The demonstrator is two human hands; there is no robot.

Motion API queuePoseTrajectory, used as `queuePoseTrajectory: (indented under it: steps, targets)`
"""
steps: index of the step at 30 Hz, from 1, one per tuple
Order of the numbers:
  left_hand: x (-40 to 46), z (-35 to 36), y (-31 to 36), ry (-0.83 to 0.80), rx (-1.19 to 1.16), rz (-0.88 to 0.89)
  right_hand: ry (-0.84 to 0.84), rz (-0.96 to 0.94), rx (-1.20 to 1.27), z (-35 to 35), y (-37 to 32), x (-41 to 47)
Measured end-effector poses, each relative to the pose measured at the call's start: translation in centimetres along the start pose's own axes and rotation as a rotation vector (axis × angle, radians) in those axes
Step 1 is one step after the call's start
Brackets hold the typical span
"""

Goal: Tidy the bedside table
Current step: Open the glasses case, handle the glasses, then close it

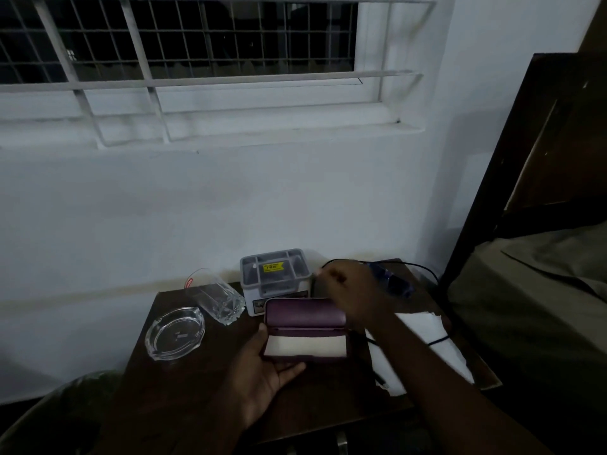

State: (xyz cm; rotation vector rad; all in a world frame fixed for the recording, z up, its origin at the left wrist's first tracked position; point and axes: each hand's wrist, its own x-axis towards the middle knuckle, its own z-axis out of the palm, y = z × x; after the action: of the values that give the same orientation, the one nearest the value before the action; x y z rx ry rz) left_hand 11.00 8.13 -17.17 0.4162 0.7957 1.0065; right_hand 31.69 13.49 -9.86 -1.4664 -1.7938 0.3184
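A purple spectacle case (305, 318) stands open in the middle of the dark wooden bedside table (184, 385), a pale cloth showing in its lower half. My left hand (262, 376) holds the case from below and from the left, thumb at its left end. My right hand (351, 290) is blurred above the case's right end, reaching toward the back of the table; whether it holds anything is unclear. A blue object (394, 282) lies just behind that hand.
A clear glass ashtray (175, 333) and a tipped clear tumbler (218, 298) are on the table's left. A grey lidded box (276, 274) stands at the back. White paper (423, 343) and a black cable (427, 270) lie on the right. A bed (532, 290) borders the right side.
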Motion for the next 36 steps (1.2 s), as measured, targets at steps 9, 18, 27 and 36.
queuePoseTrajectory:
  steps: [9, 18, 27, 36]
  targets:
    - [1.4, 0.9, -0.6, -0.030, -0.022, 0.026, 0.099, 0.402, -0.533, -2.4, 9.0, 1.9]
    - [1.7, 1.3, -1.2, -0.058, -0.041, 0.076, -0.002, 0.455, -0.413, -1.6, 10.9, 1.6]
    - [1.4, 1.6, -1.2, -0.072, -0.038, 0.117, 0.243, 0.196, 0.224, -4.2, 1.0, -0.1]
    - [1.2, 1.6, -1.2, -0.051, -0.058, 0.100, -0.299, -0.130, 0.051, -0.9, -1.8, -4.6]
